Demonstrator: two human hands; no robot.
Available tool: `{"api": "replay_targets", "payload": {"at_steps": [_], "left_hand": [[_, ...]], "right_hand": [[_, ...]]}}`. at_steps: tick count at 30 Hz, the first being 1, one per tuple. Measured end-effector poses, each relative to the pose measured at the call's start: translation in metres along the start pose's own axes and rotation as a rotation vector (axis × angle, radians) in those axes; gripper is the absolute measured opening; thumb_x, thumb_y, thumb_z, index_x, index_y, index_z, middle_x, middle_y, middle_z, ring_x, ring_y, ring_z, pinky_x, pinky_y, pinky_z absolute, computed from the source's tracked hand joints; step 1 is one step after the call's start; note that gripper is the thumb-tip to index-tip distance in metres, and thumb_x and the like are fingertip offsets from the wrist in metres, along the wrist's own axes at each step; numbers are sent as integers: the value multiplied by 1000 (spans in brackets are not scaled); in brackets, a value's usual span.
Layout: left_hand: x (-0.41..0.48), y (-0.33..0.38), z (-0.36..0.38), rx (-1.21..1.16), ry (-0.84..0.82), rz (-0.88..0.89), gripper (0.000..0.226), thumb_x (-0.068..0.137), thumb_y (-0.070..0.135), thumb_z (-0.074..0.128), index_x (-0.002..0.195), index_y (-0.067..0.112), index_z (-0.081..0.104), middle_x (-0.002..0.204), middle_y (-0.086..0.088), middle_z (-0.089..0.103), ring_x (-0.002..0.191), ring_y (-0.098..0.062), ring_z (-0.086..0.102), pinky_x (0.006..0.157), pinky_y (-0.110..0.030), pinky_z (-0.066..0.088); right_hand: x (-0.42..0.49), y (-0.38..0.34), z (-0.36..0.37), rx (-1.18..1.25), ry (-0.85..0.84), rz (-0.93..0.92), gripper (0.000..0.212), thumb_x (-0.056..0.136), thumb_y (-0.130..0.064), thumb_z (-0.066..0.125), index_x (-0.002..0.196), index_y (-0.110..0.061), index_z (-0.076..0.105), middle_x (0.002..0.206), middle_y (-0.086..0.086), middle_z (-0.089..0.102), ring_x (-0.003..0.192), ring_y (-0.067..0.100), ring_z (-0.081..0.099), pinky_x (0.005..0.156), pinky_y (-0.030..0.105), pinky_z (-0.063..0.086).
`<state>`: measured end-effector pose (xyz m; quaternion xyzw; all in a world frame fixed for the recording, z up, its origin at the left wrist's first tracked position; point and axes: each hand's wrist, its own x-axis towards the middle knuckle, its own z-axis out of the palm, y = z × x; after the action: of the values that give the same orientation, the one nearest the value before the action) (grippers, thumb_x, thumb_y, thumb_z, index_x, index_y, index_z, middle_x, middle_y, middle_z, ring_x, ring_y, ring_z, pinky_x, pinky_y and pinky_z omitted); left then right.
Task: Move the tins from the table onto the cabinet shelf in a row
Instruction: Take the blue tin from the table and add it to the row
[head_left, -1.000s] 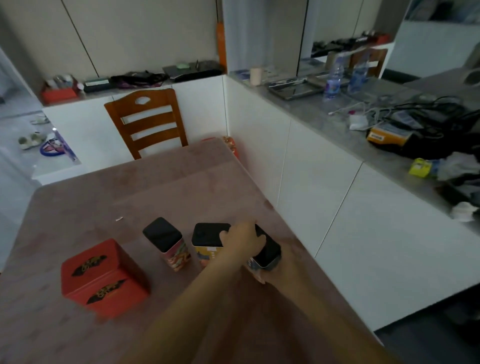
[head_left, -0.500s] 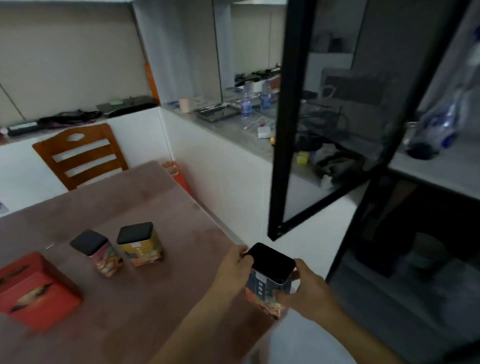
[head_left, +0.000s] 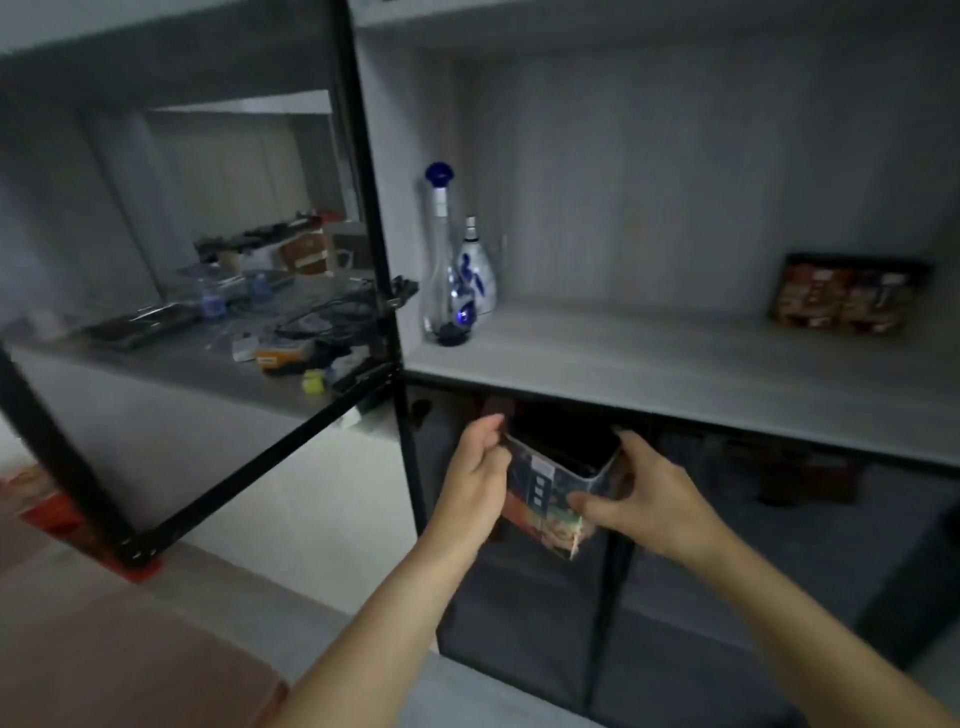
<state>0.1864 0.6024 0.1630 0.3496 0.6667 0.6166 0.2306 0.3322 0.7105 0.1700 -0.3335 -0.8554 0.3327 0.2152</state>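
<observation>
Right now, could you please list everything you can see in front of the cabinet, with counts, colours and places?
tin: one, black lid, patterned sides, held below the shelf edge.
shelf: one, pale grey, inside the cabinet.
bottles: two, clear with blue stopper and white-blue, left end of the shelf.
box: one, dark red-brown pattern, right back of the shelf.
glass door: one, black frame, swung open at left.
table: one, brownish, bottom left.
left hand: on the tin's left side.
right hand: on the tin's right side.
</observation>
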Motion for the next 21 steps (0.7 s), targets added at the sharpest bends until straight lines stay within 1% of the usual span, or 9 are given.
{"api": "replay_targets", "payload": {"at_steps": [2,3,5,7,10,13,15,18,21], "left_hand": [[17,24,29,-101,-109,88,30,94,20,48,124,16,49,115,6,60,104,0,57,89,-9,44],[27,34,44,-116,-166,134,35,90,29,55,122,16,49,116,6,61,104,0,58,90,-10,46],[47,46,71,-135,-238,182,64,76,36,70,130,16,44,119,5,62,110,-6,60,94,-20,49],[66,53,91,-212,-246,155,79,66,32,78,134,16,40,113,3,63,103,-11,63,86,-23,53],[102,55,114,-359,-316,97,70,67,42,70,126,8,51,112,-13,66,98,-23,66,82,-34,55],[138,55,135,-555,-464,-99,66,70,58,57,114,9,63,112,-17,67,102,-29,63,94,-44,48],[164,50,153,-634,-522,-152,74,60,68,53,106,12,70,111,-17,69,104,-31,64,98,-48,45],[207,50,182,-707,-534,-164,71,60,69,47,92,13,77,100,-16,74,92,-29,71,89,-47,47],[252,56,209,-741,-588,-184,71,60,69,43,86,13,78,93,-16,75,85,-29,73,86,-46,48]], "right_hand": [[11,-2,-37,-6,132,-15,59,61,-42,79,110,-22,52,83,-10,62,72,4,57,53,8,42],[15,-2,-51,-11,195,-33,60,61,-44,79,109,-21,53,84,-7,62,73,8,58,53,9,43],[20,-1,-67,-27,308,-74,60,62,-43,80,111,-19,54,83,0,65,75,16,61,58,21,46],[24,3,-75,-33,398,-111,50,69,-35,77,111,-19,57,84,2,67,78,19,64,65,26,47],[38,18,-83,17,453,-184,44,77,-24,71,119,-19,59,95,2,65,79,14,63,76,22,52],[59,38,-93,50,432,-234,56,73,-25,75,125,-26,55,101,-10,47,79,-6,50,75,-3,38],[78,53,-100,69,448,-213,62,67,-31,79,124,-26,55,97,-17,40,76,-11,45,71,-4,36],[113,75,-114,50,530,-179,69,61,-36,81,124,-21,54,100,-13,41,78,-11,44,70,-1,36],[153,97,-127,52,585,-191,69,60,-33,83,123,-20,56,103,-9,43,85,-14,44,74,-4,34]]}}
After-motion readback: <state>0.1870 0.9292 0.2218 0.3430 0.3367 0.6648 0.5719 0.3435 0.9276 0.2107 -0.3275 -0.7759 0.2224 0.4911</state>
